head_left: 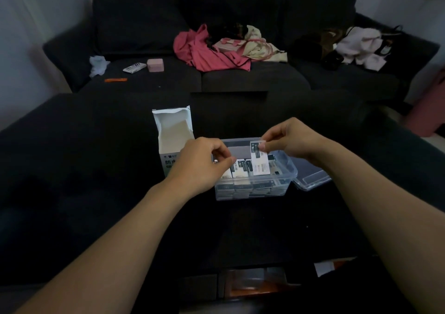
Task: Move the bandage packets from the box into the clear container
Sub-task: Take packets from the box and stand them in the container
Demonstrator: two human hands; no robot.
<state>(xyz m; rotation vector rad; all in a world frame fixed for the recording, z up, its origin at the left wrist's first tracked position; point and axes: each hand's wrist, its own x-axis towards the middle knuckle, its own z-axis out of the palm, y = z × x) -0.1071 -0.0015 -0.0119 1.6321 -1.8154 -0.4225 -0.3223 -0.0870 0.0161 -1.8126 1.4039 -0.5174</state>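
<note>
My right hand (pixel 287 140) pinching one bandage packet (pixel 260 159) above the clear container (pixel 284 183), my left hand (pixel 202 164) fingers curled among stacked packets (pixel 240 169) inside, open box (pixel 172 133) behind my left hand, lid (pixel 310 176) under my right wrist

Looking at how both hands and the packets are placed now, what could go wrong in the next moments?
The right hand pinches one white bandage packet only by its top edge, so it may slip. The clear plastic container looks nearly full, so packets may spill over. The left hand is close to the open white cardboard box and could knock it over.
</note>
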